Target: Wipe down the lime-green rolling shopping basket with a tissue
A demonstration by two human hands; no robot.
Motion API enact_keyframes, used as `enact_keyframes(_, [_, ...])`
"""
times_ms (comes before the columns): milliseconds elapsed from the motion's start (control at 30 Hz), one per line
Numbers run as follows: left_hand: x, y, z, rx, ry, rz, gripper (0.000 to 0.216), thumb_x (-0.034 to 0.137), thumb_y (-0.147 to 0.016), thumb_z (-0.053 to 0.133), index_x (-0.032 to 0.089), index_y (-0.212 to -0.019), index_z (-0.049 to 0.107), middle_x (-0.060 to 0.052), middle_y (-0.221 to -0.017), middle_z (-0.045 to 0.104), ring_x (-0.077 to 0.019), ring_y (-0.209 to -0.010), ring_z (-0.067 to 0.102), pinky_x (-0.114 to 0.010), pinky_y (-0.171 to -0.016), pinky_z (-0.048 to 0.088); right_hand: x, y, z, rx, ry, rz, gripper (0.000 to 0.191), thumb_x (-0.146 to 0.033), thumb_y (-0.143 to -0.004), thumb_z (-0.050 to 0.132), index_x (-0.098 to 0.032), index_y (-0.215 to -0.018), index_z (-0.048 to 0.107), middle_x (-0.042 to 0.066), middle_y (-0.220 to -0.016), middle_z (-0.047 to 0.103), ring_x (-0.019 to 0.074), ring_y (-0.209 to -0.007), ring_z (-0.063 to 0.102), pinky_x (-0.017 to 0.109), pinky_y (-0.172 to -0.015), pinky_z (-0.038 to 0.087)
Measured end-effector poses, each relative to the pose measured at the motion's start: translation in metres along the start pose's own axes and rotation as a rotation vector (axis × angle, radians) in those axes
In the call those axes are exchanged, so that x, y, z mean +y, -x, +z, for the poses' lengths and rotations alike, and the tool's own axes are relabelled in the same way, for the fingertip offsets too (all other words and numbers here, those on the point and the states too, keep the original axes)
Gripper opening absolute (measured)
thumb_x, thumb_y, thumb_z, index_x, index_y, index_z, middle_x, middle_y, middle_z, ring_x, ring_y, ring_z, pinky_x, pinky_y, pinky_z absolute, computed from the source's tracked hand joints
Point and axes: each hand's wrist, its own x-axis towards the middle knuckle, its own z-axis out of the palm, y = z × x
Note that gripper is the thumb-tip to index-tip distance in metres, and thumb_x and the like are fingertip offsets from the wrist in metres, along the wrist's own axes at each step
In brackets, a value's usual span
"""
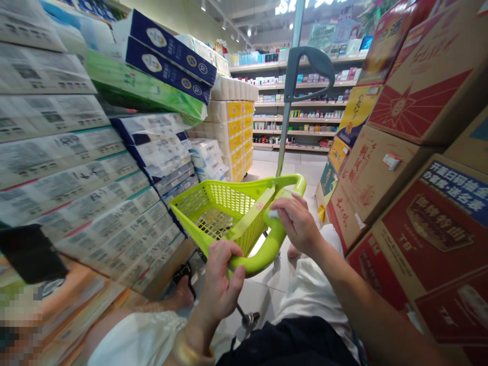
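A lime-green plastic shopping basket on a wheeled pull frame stands tilted in front of me, above my knees. My left hand is closed around the thick green rim at the basket's near corner. My right hand is closed on a small white cloth or wipe, which it presses against the green rim on the right side. The grey pull handle rises on a metal pole behind the basket. The inside of the basket shows only its mesh.
Stacks of packaged tissue and paper rolls wall the left side. Red and brown cardboard cartons are piled on the right. Store shelves with goods cross the far end of the tiled aisle. A caster wheel sits between my legs.
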Motion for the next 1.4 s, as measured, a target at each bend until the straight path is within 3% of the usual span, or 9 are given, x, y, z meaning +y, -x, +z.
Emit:
enact_keyframes(67, [0.003,0.001,-0.001,-0.005,0.010,-0.003,0.030,0.046,-0.090,0.037,0.023,-0.080,0.051,-0.003,-0.077,0.055,-0.0208,-0.079,0.049,-0.037,-0.074,0.041,-0.004,0.003,0.000,0.029,-0.003,0.044,0.020,-0.021,-0.097,0.041,-0.022,-0.101,0.060,0.004,-0.101,0.070,0.0168,-0.101,0.063,0.038,-0.108,0.030])
enact_keyframes(233, [0.004,0.007,-0.008,0.000,0.026,-0.008,0.032,0.047,-0.090,0.035,0.022,-0.076,0.050,-0.003,-0.072,0.054,-0.0199,-0.075,0.048,-0.036,-0.071,0.040,-0.018,0.007,-0.006,-0.150,-0.013,-0.035,0.020,-0.022,-0.095,0.045,-0.025,-0.099,0.064,0.002,-0.106,0.071,0.0170,-0.108,0.062,0.040,-0.112,0.022])
enact_keyframes(433, [-0.010,0.013,-0.015,0.053,0.103,0.015,0.031,0.044,-0.091,0.038,0.022,-0.073,0.049,-0.001,-0.070,0.051,-0.0184,-0.073,0.047,-0.034,-0.069,0.038,0.001,-0.002,-0.011,-0.037,0.130,0.243,0.021,-0.027,-0.096,0.044,-0.026,-0.097,0.065,0.001,-0.102,0.072,0.0203,-0.102,0.063,0.048,-0.112,0.015])
enact_keyframes(600, [-0.025,0.008,-0.026,0.044,0.143,0.017,0.027,0.038,-0.092,0.036,0.022,-0.074,0.049,-0.002,-0.072,0.051,-0.0188,-0.075,0.049,-0.034,-0.070,0.040,-0.024,0.003,-0.005,-0.124,0.121,0.124,0.022,-0.024,-0.094,0.046,-0.027,-0.109,0.062,0.002,-0.113,0.068,0.0190,-0.109,0.060,0.043,-0.113,0.018])
enact_keyframes(767, [-0.028,0.000,-0.048,0.088,-0.057,0.046,0.023,0.027,-0.091,0.036,0.022,-0.085,0.057,-0.003,-0.085,0.062,-0.0210,-0.091,0.056,-0.040,-0.088,0.043,-0.023,0.004,-0.006,-0.111,0.155,0.177,0.024,-0.021,-0.095,0.043,-0.027,-0.111,0.061,0.002,-0.114,0.068,0.0197,-0.110,0.059,0.046,-0.112,0.018])
enact_keyframes(900, [-0.005,-0.014,-0.049,0.169,-0.302,0.085,0.018,0.024,-0.089,0.043,0.022,-0.095,0.060,-0.004,-0.095,0.064,-0.0218,-0.096,0.057,-0.039,-0.091,0.044,-0.023,0.004,-0.002,-0.064,0.166,0.182,0.025,-0.020,-0.094,0.043,-0.025,-0.112,0.059,0.004,-0.116,0.067,0.0208,-0.112,0.058,0.046,-0.111,0.020])
enact_keyframes(1133, [0.026,-0.039,-0.013,-0.139,-0.641,0.105,0.047,0.035,-0.089,0.048,0.016,-0.132,0.045,-0.012,-0.123,0.062,-0.0265,-0.106,0.060,-0.039,-0.088,0.047,-0.044,0.006,0.011,-0.131,0.110,0.091,0.032,-0.015,-0.091,0.043,-0.026,-0.118,0.058,0.003,-0.119,0.065,0.0192,-0.113,0.057,0.043,-0.112,0.020])
enact_keyframes(1300, [0.007,-0.040,-0.016,-0.197,-0.786,0.118,0.049,0.040,-0.090,0.047,0.014,-0.132,0.049,-0.010,-0.101,0.071,-0.0264,-0.086,0.066,-0.039,-0.074,0.047,-0.004,0.009,0.002,-0.006,0.196,0.222,0.027,-0.019,-0.091,0.044,-0.026,-0.111,0.060,0.003,-0.114,0.067,0.0214,-0.110,0.057,0.045,-0.109,0.021])
enact_keyframes(1400, [0.000,-0.040,-0.020,-0.167,-0.775,0.157,0.049,0.041,-0.088,0.049,0.015,-0.130,0.051,-0.009,-0.099,0.071,-0.0261,-0.085,0.066,-0.038,-0.072,0.047,-0.006,0.012,0.007,0.051,0.216,0.243,0.027,-0.019,-0.091,0.043,-0.024,-0.110,0.061,0.004,-0.111,0.068,0.0215,-0.108,0.058,0.044,-0.109,0.022])
